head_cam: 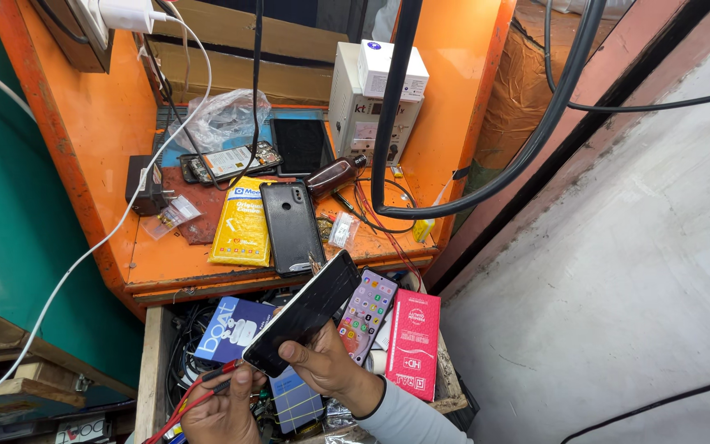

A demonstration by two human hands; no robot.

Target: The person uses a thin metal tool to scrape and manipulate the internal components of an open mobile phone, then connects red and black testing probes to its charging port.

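My right hand [330, 366], in a grey sleeve, grips the lower end of a black phone [306, 314] that is tilted up over an open drawer. The phone's dark glossy face points up and left. My left hand [222, 411] is just below the phone's lower corner, with its fingers closed around thin red and black leads [195, 396]. The two hands almost touch under the phone.
On the orange bench [166, 263] lie a second black phone [291, 226], a yellow packet [242, 220], an opened phone [228, 162], a dark panel [299, 145] and a white box-shaped unit [363, 107]. The drawer [151, 362] holds a blue box [228, 327], a pink box [412, 341] and a colourful phone-screen pack [367, 312]. Thick black cables [486, 185] hang overhead.
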